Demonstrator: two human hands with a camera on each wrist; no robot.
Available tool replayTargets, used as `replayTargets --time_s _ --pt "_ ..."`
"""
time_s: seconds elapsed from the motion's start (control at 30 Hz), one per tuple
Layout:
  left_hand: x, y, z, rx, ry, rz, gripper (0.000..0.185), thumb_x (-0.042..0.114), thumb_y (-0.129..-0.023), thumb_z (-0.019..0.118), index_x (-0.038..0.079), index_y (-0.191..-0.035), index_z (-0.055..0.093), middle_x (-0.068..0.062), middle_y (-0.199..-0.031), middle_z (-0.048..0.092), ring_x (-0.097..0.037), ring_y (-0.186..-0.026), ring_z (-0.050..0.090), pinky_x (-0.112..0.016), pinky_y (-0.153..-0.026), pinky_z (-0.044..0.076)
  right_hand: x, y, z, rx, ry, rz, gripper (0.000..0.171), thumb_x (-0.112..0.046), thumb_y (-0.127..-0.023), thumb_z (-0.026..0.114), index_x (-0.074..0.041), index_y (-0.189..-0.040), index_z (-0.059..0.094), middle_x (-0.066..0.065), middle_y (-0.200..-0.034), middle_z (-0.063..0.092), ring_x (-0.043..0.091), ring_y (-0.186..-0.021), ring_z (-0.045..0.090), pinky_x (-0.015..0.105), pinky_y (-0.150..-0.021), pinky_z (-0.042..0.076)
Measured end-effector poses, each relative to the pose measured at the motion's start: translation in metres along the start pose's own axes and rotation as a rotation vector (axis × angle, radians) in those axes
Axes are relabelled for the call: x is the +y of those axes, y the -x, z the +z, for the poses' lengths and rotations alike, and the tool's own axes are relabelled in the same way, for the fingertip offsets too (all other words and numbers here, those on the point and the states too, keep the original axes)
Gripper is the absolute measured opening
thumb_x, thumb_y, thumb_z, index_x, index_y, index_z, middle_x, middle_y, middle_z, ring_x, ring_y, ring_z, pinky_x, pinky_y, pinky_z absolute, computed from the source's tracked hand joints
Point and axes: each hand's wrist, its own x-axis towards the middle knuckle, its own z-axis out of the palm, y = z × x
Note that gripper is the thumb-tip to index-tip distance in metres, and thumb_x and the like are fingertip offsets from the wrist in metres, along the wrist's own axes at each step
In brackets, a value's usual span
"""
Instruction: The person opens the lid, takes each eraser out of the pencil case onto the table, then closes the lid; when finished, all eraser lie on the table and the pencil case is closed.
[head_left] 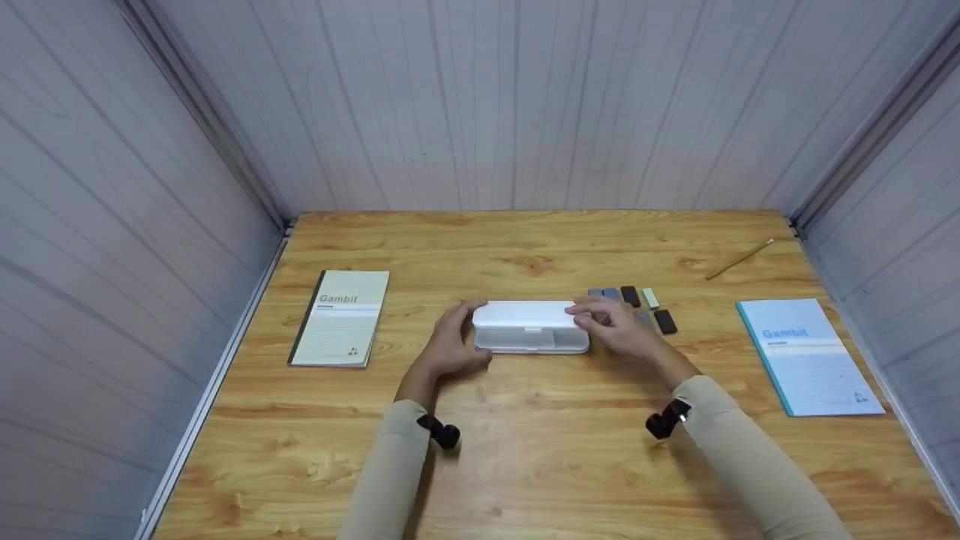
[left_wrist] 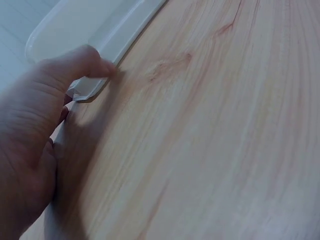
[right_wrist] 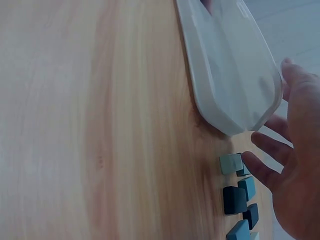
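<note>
A white pencil case (head_left: 514, 341) lies on the table with its lid (head_left: 521, 313) partly raised, showing the inside along the front. My left hand (head_left: 450, 345) grips the case's left end, thumb at the front edge and fingers behind. In the left wrist view the left thumb (left_wrist: 90, 62) bends over the case's rim. At the other end, my right hand (head_left: 619, 330) holds the lid's right corner between thumb and fingers. The right wrist view shows the right hand (right_wrist: 305, 150) beside the raised lid (right_wrist: 250, 65), its lower fingers spread.
Several small blocks, blue-grey, black (head_left: 665, 322) and pale green (head_left: 650, 298), lie behind and beside my right hand. A cream notebook (head_left: 341, 322) lies at left, a blue notebook (head_left: 810, 360) at right. A pencil (head_left: 739, 260) is at the back right. Panel walls (head_left: 480, 105) enclose the table.
</note>
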Motion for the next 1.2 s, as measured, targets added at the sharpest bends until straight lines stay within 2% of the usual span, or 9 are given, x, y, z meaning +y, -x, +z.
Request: replayTargets --time_s 0.13,0.27,0.33,0.57,0.73,0.93,1.07,1.2 --pt "0.001 0.001 0.000 -0.005 0.015 -0.013 0.079 0.028 -0.091 0.092 0.011 -0.160 0.059 -0.015 -0.166 0.061 -0.042 -0.157 0.049 -0.069 -0.136 0.025 0.000 0.002 0.003 -0.032 0.036 0.021 0.041 -0.025 -0.115 0.064 -0.009 -0.152 0.071 0.026 -0.174 0.049 0.053 -0.167 0.037 0.074 -0.129 0.039" --pt "0.003 0.002 0.001 0.001 0.028 -0.034 0.064 0.036 -0.103 0.080 0.010 -0.159 0.061 -0.016 -0.165 0.061 -0.043 -0.159 0.048 -0.069 -0.137 0.024 -0.001 0.004 0.007 -0.053 0.085 0.029 0.044 -0.028 -0.116 0.064 -0.012 -0.156 0.068 0.024 -0.180 0.042 0.053 -0.170 0.032 0.075 -0.132 0.033" --pt "0.004 0.003 0.001 0.004 0.022 -0.042 0.061 0.037 -0.105 0.076 0.010 -0.157 0.061 -0.017 -0.165 0.061 -0.043 -0.160 0.047 -0.069 -0.137 0.024 -0.001 0.004 0.009 -0.050 0.109 0.027 0.044 -0.028 -0.115 0.065 -0.013 -0.156 0.068 0.023 -0.180 0.042 0.052 -0.170 0.032 0.075 -0.133 0.031" --pt "0.003 0.002 0.004 0.005 -0.026 -0.056 0.062 0.036 -0.103 0.080 0.012 -0.157 0.061 -0.016 -0.164 0.062 -0.042 -0.160 0.047 -0.068 -0.138 0.025 0.002 0.003 0.015 -0.047 0.180 0.007 0.044 -0.024 -0.113 0.069 -0.014 -0.156 0.069 0.023 -0.181 0.040 0.052 -0.168 0.035 0.074 -0.131 0.036" --pt "0.003 0.003 0.003 0.004 -0.018 -0.065 0.063 0.035 -0.102 0.082 0.014 -0.157 0.062 -0.017 -0.164 0.061 -0.043 -0.161 0.047 -0.068 -0.138 0.027 0.002 0.003 0.018 -0.026 0.169 -0.003 0.043 -0.021 -0.110 0.072 -0.013 -0.152 0.071 0.023 -0.179 0.042 0.052 -0.164 0.042 0.073 -0.126 0.042" --pt "0.003 0.003 0.003 0.004 -0.012 -0.066 0.063 0.034 -0.101 0.084 0.014 -0.157 0.062 -0.016 -0.164 0.062 -0.042 -0.160 0.048 -0.066 -0.137 0.030 0.005 0.004 0.020 -0.014 0.154 -0.003 0.043 -0.020 -0.110 0.073 -0.013 -0.152 0.072 0.024 -0.179 0.042 0.053 -0.166 0.039 0.074 -0.129 0.039" --pt "0.003 0.002 0.004 0.002 -0.010 -0.083 0.064 0.033 -0.100 0.085 0.015 -0.157 0.062 -0.015 -0.164 0.062 -0.041 -0.161 0.048 -0.066 -0.138 0.028 0.007 0.003 0.021 -0.010 0.155 -0.007 0.043 -0.020 -0.109 0.074 -0.013 -0.151 0.072 0.023 -0.179 0.042 0.053 -0.166 0.039 0.074 -0.129 0.039" --pt "0.002 0.001 0.005 0.007 -0.024 -0.070 0.064 0.031 -0.100 0.086 0.014 -0.157 0.062 -0.015 -0.163 0.062 -0.041 -0.161 0.047 -0.067 -0.138 0.026 0.007 0.003 0.021 -0.007 0.149 -0.007 0.043 -0.020 -0.109 0.074 -0.013 -0.152 0.072 0.023 -0.179 0.042 0.053 -0.166 0.038 0.073 -0.129 0.038"
